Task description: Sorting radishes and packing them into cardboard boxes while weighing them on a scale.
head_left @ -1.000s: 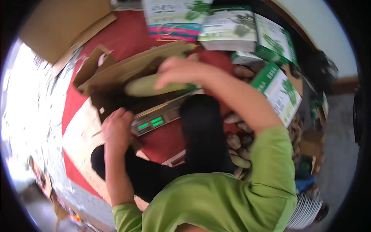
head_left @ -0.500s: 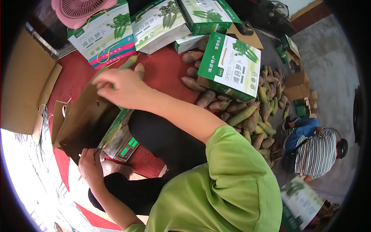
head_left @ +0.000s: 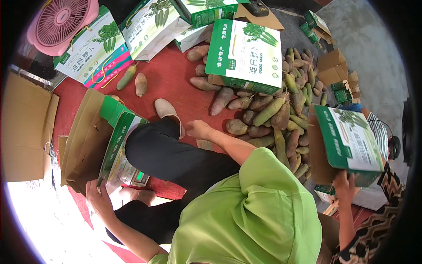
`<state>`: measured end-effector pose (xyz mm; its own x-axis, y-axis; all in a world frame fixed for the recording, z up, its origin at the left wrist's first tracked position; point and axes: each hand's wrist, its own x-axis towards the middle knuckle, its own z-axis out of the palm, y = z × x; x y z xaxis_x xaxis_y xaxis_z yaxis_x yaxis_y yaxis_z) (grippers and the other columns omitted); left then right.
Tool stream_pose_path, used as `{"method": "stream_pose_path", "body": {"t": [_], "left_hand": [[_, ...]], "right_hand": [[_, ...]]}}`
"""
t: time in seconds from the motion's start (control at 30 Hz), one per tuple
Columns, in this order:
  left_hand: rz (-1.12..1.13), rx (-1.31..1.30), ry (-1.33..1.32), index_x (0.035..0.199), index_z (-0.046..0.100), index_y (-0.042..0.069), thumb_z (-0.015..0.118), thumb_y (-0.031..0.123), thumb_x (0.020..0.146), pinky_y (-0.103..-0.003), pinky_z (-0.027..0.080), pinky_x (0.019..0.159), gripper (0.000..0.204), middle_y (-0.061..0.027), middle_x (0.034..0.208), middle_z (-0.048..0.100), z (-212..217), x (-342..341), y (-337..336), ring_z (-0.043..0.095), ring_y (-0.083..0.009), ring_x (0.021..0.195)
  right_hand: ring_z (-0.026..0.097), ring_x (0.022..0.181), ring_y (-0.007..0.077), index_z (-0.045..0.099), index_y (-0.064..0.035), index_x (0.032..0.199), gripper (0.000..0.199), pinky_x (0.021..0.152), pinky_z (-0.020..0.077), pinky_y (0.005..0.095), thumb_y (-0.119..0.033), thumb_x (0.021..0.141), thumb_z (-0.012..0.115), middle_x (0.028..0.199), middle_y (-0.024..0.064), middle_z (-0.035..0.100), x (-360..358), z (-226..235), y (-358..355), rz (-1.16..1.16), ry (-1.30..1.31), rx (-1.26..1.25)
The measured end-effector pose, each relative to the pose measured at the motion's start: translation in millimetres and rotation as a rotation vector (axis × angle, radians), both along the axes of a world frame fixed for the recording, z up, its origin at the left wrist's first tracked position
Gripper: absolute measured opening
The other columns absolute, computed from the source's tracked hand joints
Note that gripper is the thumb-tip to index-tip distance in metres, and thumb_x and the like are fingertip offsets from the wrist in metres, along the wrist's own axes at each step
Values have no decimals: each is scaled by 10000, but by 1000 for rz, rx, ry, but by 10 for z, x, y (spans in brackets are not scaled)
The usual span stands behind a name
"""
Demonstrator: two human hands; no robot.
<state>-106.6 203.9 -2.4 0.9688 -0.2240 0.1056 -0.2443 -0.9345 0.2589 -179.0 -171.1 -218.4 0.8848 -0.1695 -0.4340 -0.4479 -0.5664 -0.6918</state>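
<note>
On the red mat (head_left: 169, 81), near its middle, the right hand (head_left: 198, 129) is stretched out toward the heap of long green-and-brown radishes (head_left: 272, 119). Its fingers are loosely curled and pointed down at a radish (head_left: 204, 144) lying just below the palm; whether that radish is already gripped cannot be told, since the hand hides most of it. At the mat's left edge the left hand (head_left: 99, 199) is closed on the lower rim of an open green-and-brown carton (head_left: 94, 145), thumb on the outside and fingers tucked under the flap. The carton is tilted on its side, and a small scale with a green display (head_left: 140, 177) is seen just beside it, against a knee in black trousers. Two loose radishes (head_left: 133, 80) are left near the mat's far edge, beside a row of printed green-and-white boxes (head_left: 145, 26). A pink fan (head_left: 61, 24) is stood at the far left corner. At the right edge a second carton (head_left: 347, 147) is held up by another person's hand (head_left: 345, 187).
</note>
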Motion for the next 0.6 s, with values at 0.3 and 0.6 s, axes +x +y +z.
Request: {"method": "stream_pose_path", "body": {"t": [0.3, 0.6], "left_hand": [[-86, -81, 9, 883, 606, 6, 615, 12, 786, -414, 438, 655, 97, -145, 826, 570, -54, 110, -172, 579, -343, 761], [-7, -72, -36, 868, 605, -2, 626, -1, 781, -422, 432, 646, 90, -151, 804, 558, -33, 40, -6, 570, -345, 738]], "right_hand": [[629, 723, 233, 545, -82, 1253, 426, 601, 507, 367, -63, 832, 608, 871, 128, 655, -325, -1308, -1348, -703, -275, 76], [592, 781, 208, 190, -275, 1480, 759, 642, 461, 376, -41, 861, 562, 1130, 84, 580, 62, -536, -1626, -1443, -397, 957]]}}
